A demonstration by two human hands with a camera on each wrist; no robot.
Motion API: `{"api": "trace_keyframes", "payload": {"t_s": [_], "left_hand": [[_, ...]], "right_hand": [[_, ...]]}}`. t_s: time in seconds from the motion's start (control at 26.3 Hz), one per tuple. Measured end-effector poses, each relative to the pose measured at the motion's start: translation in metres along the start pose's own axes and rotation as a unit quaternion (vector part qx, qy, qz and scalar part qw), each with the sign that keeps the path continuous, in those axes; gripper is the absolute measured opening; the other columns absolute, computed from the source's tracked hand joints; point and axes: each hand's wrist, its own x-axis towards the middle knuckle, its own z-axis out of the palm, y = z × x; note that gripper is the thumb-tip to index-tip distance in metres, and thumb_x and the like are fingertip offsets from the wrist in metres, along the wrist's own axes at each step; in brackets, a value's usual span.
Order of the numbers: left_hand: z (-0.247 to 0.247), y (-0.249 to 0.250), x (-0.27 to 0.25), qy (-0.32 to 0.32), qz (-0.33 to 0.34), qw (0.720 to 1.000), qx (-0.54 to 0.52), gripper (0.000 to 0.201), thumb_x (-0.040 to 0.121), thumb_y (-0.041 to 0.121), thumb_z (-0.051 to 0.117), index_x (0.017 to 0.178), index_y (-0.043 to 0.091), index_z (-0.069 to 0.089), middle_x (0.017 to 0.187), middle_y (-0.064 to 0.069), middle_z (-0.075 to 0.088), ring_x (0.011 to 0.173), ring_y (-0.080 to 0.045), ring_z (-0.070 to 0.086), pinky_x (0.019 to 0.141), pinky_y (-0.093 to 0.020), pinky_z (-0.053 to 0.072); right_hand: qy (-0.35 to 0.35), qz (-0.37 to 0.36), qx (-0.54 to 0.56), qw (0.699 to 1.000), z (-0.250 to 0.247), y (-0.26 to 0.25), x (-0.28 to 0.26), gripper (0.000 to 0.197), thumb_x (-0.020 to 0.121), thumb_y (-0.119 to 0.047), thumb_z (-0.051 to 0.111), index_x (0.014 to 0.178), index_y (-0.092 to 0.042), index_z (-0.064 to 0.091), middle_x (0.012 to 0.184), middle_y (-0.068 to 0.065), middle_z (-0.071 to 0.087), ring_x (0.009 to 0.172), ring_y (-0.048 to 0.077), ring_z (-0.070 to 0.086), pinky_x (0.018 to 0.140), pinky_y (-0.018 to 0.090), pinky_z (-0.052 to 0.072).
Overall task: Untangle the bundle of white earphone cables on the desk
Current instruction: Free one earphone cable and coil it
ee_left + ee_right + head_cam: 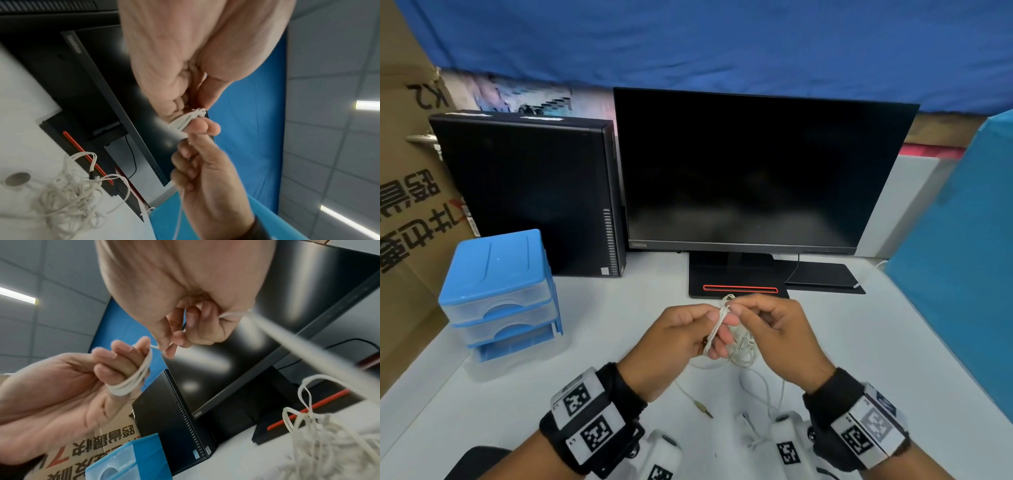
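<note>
While left hand (pixel 681 337) has cable loops (pixel 133 381) wound round fingers, right hand (pixel 774 329) pinches strand; rest of tangle (pixel 68 199) on desk (pixel 592 329).

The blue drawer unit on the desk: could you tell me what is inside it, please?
The blue drawer unit has see-through drawer fronts, yet no contents can be made out through them. The bottom drawer looks pulled out; its interior is hidden in the head view.

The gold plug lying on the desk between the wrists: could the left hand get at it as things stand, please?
Probably not right away. The plug lies in the open on the desk with nothing over it, but the left hand has loops of white cable wound round its fingers, so it would need freeing first.
</note>
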Motion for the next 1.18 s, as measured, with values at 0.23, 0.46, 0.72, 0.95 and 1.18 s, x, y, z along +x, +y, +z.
{"api": "trace_keyframes", "payload": {"t_s": [0.23,0.46,0.72,0.95,1.18], "left_hand": [[-0.007,0.016,0.002,0.047,0.006,0.99,-0.133,0.032,0.09,0.022,0.053,0.106,-0.001,0.069,0.082,-0.007,0.07,0.075,-0.016,0.068,0.073,-0.022,0.055],[-0.014,-0.01,0.008,0.12,0.073,0.987,0.074,0.027,0.103,0.013,0.044,0.104,0.007,0.07,0.095,-0.002,0.076,0.092,-0.014,0.072,0.085,-0.024,0.051],[0.003,-0.012,0.0,-0.02,0.068,0.99,0.124,0.039,0.099,0.024,0.041,0.088,-0.005,0.064,0.078,0.007,0.066,0.061,-0.014,0.052,0.072,-0.024,0.046],[0.0,0.008,-0.002,-0.025,0.021,0.997,-0.074,0.034,0.1,0.022,0.047,0.104,-0.003,0.069,0.072,-0.002,0.057,0.057,-0.013,0.051,0.08,-0.03,0.053],[-0.022,0.027,0.006,0.131,0.059,0.966,-0.213,0.03,0.088,0.022,0.051,0.106,0.005,0.069,0.087,-0.007,0.074,0.084,-0.017,0.072,0.081,-0.026,0.059]], "right_hand": [[-0.159,0.069,-0.058,0.983,0.01,0.01,-0.012,0.021,0.097,-0.032,0.06,0.088,-0.023,0.078,0.077,0.006,0.071,0.066,0.015,0.056,0.068,0.037,0.049],[-0.298,0.031,-0.13,0.945,0.004,-0.047,-0.022,0.03,0.103,-0.031,0.048,0.092,-0.009,0.066,0.065,0.007,0.052,0.056,0.007,0.043,0.057,0.019,0.039],[-0.133,-0.001,-0.051,0.99,-0.021,-0.05,-0.008,0.023,0.1,-0.011,0.054,0.084,-0.011,0.07,0.07,-0.003,0.068,0.061,0.01,0.054,0.06,0.025,0.044],[-0.036,0.024,-0.008,0.999,-0.004,-0.015,0.0,0.019,0.097,-0.019,0.062,0.086,-0.018,0.077,0.072,0.019,0.064,0.061,0.03,0.05,0.059,0.039,0.044],[-0.165,0.049,-0.058,0.983,0.026,-0.011,-0.024,0.022,0.102,-0.026,0.052,0.101,-0.024,0.074,0.057,-0.024,0.055,0.06,-0.003,0.053,0.066,0.015,0.042]]}}
